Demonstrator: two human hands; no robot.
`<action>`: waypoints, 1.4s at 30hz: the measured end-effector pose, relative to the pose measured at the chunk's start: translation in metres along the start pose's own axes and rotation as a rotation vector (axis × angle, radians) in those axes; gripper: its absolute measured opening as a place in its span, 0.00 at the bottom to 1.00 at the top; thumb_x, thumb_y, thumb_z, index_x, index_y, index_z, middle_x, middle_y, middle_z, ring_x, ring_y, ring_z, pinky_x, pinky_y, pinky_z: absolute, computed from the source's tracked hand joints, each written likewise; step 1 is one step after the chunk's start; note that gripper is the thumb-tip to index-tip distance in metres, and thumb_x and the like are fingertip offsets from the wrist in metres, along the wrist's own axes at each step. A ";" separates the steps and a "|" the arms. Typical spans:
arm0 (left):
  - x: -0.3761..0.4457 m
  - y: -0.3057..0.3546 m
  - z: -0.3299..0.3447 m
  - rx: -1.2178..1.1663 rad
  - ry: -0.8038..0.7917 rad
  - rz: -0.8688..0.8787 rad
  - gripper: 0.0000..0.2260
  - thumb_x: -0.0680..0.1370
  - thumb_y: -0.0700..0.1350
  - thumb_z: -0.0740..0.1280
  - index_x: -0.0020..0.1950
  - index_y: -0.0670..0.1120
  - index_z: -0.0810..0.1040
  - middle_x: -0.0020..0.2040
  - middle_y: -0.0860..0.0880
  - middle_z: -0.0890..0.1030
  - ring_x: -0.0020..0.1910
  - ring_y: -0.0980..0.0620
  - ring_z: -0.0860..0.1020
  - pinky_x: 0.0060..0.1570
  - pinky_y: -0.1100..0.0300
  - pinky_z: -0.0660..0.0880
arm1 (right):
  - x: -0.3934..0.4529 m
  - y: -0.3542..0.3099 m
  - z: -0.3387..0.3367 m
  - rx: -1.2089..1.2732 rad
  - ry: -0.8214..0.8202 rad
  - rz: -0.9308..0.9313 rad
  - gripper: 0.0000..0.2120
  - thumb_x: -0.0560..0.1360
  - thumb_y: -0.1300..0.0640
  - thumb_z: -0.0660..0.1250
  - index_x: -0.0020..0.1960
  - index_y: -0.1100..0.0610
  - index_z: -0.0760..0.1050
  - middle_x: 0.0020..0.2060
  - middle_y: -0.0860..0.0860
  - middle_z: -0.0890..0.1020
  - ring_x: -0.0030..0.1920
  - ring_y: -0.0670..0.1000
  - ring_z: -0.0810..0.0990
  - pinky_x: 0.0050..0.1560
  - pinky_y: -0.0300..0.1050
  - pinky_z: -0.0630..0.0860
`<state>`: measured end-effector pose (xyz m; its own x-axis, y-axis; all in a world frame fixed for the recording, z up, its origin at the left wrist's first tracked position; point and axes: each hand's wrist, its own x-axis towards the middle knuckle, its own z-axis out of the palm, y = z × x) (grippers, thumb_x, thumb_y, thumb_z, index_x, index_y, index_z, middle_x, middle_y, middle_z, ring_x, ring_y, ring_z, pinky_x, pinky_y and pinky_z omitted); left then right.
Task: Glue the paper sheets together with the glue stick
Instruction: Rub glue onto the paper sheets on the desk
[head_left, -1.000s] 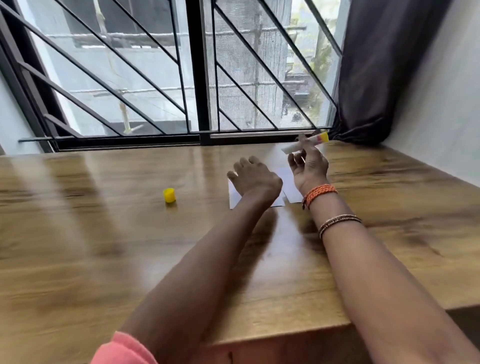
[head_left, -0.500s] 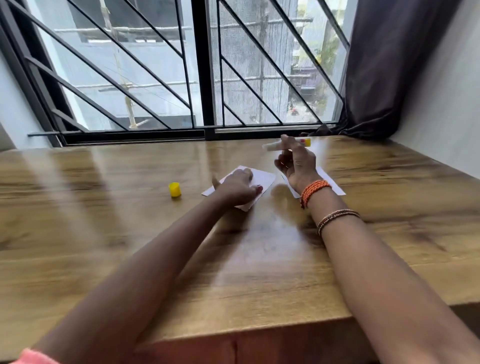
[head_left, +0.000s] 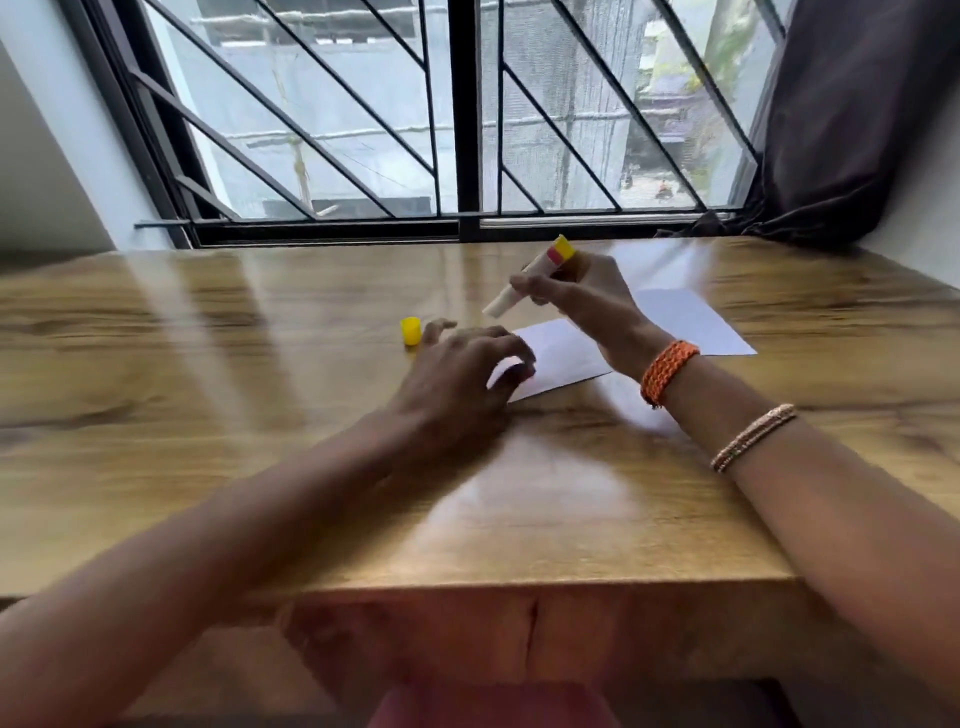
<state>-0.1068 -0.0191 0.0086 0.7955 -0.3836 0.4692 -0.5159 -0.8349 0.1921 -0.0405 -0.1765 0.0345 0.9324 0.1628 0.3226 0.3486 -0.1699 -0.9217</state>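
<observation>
White near paper sheet (head_left: 558, 358) flat on bench (head_left: 208, 415), pinned at its left end by curled left hand (head_left: 457, 374). Right hand (head_left: 587, 301) pinching uncapped glue stick (head_left: 524, 283) just above and beyond it, long axis slanting, tip down-left. Second sheet (head_left: 691, 322) far right. Yellow cap (head_left: 410, 330) left. No legible label.

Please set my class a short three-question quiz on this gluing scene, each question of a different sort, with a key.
1. True or false: the yellow cap is on the glue stick.
2. Which hand holds the glue stick? A) left B) right C) neither
3. Fill in: the left hand rests on a sheet of ____.

Key:
1. False; the cap stands on the table.
2. B, the right hand.
3. paper
</observation>
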 end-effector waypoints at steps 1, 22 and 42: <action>-0.007 0.000 -0.003 0.013 0.088 -0.032 0.10 0.76 0.50 0.60 0.49 0.52 0.80 0.52 0.54 0.83 0.54 0.50 0.79 0.59 0.50 0.65 | -0.001 0.000 0.000 -0.027 0.002 -0.035 0.09 0.68 0.54 0.75 0.41 0.60 0.80 0.36 0.53 0.80 0.38 0.46 0.77 0.40 0.37 0.73; -0.015 -0.021 -0.010 -0.115 -0.187 -0.280 0.16 0.77 0.58 0.59 0.59 0.51 0.71 0.56 0.51 0.78 0.58 0.48 0.74 0.60 0.50 0.60 | 0.015 -0.002 0.010 -0.502 -0.028 -0.261 0.15 0.64 0.42 0.75 0.42 0.53 0.80 0.38 0.42 0.84 0.43 0.42 0.83 0.56 0.60 0.76; -0.018 -0.025 -0.005 -0.107 -0.160 -0.242 0.24 0.71 0.60 0.55 0.63 0.52 0.71 0.61 0.54 0.76 0.59 0.50 0.73 0.55 0.58 0.57 | 0.021 0.020 0.013 -0.385 -0.064 -0.121 0.17 0.56 0.34 0.72 0.38 0.43 0.82 0.37 0.43 0.86 0.42 0.41 0.83 0.57 0.64 0.73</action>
<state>-0.1100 0.0104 -0.0004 0.9349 -0.2431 0.2585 -0.3291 -0.8665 0.3754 -0.0153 -0.1633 0.0200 0.8790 0.2619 0.3984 0.4767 -0.4953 -0.7262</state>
